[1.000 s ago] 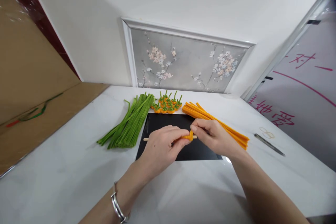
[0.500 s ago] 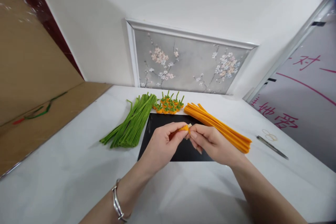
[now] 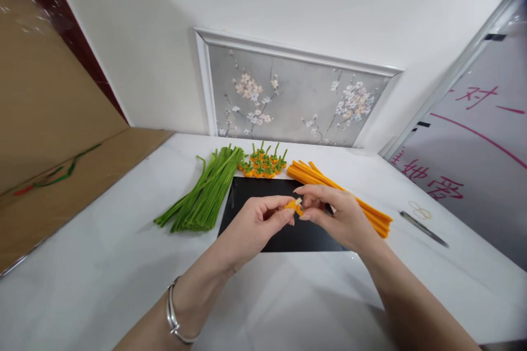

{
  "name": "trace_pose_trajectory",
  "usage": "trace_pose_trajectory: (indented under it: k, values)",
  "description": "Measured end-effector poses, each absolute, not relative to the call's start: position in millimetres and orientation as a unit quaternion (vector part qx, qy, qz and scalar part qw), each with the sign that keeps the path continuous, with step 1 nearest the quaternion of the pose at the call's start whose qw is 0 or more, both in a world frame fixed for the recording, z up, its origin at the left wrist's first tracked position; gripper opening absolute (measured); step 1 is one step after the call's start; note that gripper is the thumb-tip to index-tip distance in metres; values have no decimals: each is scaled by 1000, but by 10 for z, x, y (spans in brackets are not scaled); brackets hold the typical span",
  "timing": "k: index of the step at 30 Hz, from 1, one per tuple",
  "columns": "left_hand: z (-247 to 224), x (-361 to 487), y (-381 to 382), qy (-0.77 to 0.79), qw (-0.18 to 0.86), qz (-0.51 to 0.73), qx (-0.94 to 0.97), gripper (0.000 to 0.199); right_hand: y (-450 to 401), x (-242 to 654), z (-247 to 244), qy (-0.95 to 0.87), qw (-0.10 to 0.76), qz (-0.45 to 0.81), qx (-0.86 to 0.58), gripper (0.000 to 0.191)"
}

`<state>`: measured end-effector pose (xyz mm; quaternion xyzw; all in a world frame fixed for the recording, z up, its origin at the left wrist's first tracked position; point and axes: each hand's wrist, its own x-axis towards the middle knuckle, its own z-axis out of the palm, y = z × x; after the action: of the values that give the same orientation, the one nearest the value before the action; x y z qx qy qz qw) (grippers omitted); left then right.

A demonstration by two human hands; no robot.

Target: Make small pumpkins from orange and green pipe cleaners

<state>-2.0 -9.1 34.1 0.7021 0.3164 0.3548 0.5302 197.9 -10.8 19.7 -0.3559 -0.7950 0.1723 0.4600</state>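
Note:
My left hand [image 3: 255, 224] pinches a small coiled orange pipe cleaner [image 3: 293, 206] between thumb and fingers. A short pale stub [image 3: 298, 201] sticks up out of the orange coil; I cannot make out what it is. Close on the right is my right hand [image 3: 343, 218], its thumb and index finger spread apart around the stub's side. The right thumb tip lies near the coil's edge, and whether it touches is unclear. Both hands are above a black mat [image 3: 242, 225].
Green pipe cleaners [image 3: 206, 197] lie in a bundle at left, orange pipe cleaners [image 3: 321, 175] at right. Behind the mat stand several small orange-and-green pieces [image 3: 263, 163]. Tweezers [image 3: 424, 228] and thin pale loops [image 3: 420, 210] rest on the white table [image 3: 102, 263] at far right.
The right fingers were pinched at the orange coil and pale stub; now they have parted and drawn back slightly right. The left hand keeps its pinch, and the orange coil shows more.

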Motion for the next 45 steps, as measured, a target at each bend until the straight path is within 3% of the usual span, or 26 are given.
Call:
trace_pose_trajectory:
  k: [5,9,12,19,25,33,38,41,45]
  values:
    - [319,34,-98,287,510,394,709,17,-112,1917,188,-788,470,190,-351,20]
    - [319,36,-93,321,507,415,684,17,-116,1886,167,-758,528,171,-342,17]
    - [317,13,-83,327,555,397,654,22,-117,1883,175,-766,544,137,-315,7]
    - [277,-4,-76,299,647,368,597,25,-79,1923,201,-787,535,124,-283,5]
    - [272,49,-105,309,625,381,607,21,-93,1896,228,-797,519,79,-297,9]
    - [250,143,-152,327,533,460,630,17,-282,1686,260,-752,500,-55,-427,14]
    - [195,161,-146,347,483,490,637,21,-265,1632,271,-679,555,123,-464,3]
    - [177,160,-141,337,468,497,649,20,-230,1677,303,-636,559,289,-446,20]
    - [138,152,-117,321,435,505,673,22,-199,1719,318,-621,535,386,-422,17]
